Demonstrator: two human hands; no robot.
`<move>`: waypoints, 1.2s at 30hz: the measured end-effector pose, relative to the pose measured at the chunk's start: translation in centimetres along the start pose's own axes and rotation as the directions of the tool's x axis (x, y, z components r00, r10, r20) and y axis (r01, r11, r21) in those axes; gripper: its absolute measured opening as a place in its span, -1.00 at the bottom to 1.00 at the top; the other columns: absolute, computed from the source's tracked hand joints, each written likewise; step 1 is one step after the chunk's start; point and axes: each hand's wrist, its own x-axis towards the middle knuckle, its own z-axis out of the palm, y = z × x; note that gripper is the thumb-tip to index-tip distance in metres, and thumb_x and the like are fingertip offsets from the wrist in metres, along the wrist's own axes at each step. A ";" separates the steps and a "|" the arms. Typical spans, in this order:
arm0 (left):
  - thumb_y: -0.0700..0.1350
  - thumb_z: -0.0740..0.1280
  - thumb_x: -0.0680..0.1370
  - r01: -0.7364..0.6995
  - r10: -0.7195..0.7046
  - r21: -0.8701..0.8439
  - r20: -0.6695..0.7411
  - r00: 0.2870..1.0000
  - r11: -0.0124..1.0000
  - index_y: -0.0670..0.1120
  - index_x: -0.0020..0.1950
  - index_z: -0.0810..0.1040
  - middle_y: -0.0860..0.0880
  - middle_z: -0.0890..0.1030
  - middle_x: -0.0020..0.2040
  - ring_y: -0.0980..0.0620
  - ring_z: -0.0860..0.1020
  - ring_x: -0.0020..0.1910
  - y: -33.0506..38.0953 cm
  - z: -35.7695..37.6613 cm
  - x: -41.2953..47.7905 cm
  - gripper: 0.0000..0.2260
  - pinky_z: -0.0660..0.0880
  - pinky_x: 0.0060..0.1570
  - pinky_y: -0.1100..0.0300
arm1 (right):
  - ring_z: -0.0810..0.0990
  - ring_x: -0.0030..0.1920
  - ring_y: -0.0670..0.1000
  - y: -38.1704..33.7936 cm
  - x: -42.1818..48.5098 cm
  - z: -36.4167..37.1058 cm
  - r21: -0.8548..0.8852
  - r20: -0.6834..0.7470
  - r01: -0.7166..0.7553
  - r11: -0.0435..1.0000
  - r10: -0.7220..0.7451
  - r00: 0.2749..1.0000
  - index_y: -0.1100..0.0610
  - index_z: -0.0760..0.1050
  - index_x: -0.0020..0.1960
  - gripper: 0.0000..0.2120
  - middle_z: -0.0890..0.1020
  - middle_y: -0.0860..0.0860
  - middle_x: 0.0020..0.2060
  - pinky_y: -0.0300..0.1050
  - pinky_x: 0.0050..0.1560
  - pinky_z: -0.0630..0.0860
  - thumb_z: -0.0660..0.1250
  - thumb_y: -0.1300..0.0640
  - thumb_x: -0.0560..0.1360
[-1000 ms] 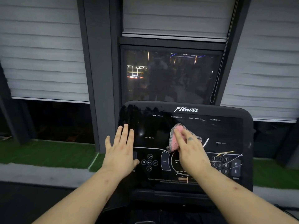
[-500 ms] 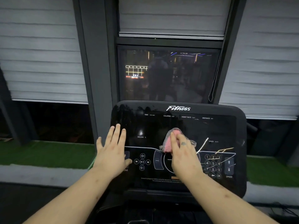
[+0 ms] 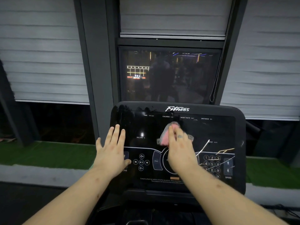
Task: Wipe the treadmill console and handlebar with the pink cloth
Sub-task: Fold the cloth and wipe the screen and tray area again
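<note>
The black treadmill console (image 3: 224, 127) fills the lower middle, glossy, with white labels, a keypad at the right and media buttons at the left. My right hand (image 3: 180, 151) lies flat on the pink cloth (image 3: 168, 135) and presses it against the middle of the screen; the cloth's grey mesh edge sticks out around my fingers. With straight, spread fingers, my left hand (image 3: 112, 151) rests flat on the console's left edge. The handlebar is not in view.
Behind the console stand a dark window pane (image 3: 168, 75) with reflections, grey frame posts (image 3: 97, 62) and lowered grey blinds (image 3: 40, 46) on both sides. A strip of green turf (image 3: 48, 153) runs below the windows. A cord (image 3: 215, 75) hangs right of the pane.
My right hand has slid the cloth up the screen from near the dial towards the top row of labels. The left hand has stayed on the console's left edge.
</note>
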 end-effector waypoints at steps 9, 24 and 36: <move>0.38 0.38 0.49 -0.021 0.021 0.021 -0.006 1.000 1.000 -0.01 0.68 -0.26 -0.08 -0.34 0.67 -0.09 -0.28 0.66 0.0 -0.5 0.0 0.07 -0.06 0.57 -0.34 | 0.26 0.46 0.18 1.1 2.4 -1.7 -0.072 0.026 0.090 0.993 -0.088 0.996 0.13 -0.08 0.69 -0.27 0.11 0.13 0.60 0.07 0.44 0.28 0.22 0.08 0.65; 0.35 0.35 0.52 -0.131 0.131 0.019 -0.041 0.990 0.991 0.10 0.68 -0.24 -0.12 -0.38 0.65 -0.18 -0.37 0.63 6.7 0.1 0.4 -0.02 -0.18 0.55 -0.34 | 0.49 0.28 0.18 3.3 -3.4 2.4 -0.139 0.064 0.231 0.963 -0.224 0.972 0.17 0.18 0.64 -0.20 0.37 0.15 0.45 0.10 0.21 0.56 0.38 -0.07 0.51; 0.37 0.35 0.52 -0.114 0.115 0.031 -0.046 0.992 0.993 0.13 0.67 -0.24 -0.10 -0.35 0.66 -0.16 -0.34 0.64 6.8 0.2 0.4 -0.01 -0.14 0.56 -0.32 | 0.32 0.46 0.20 8.2 1.3 -3.1 -0.057 -0.082 -0.064 0.996 0.059 0.995 0.16 0.00 0.68 -0.20 0.25 0.19 0.55 0.12 0.46 0.33 0.22 -0.20 0.62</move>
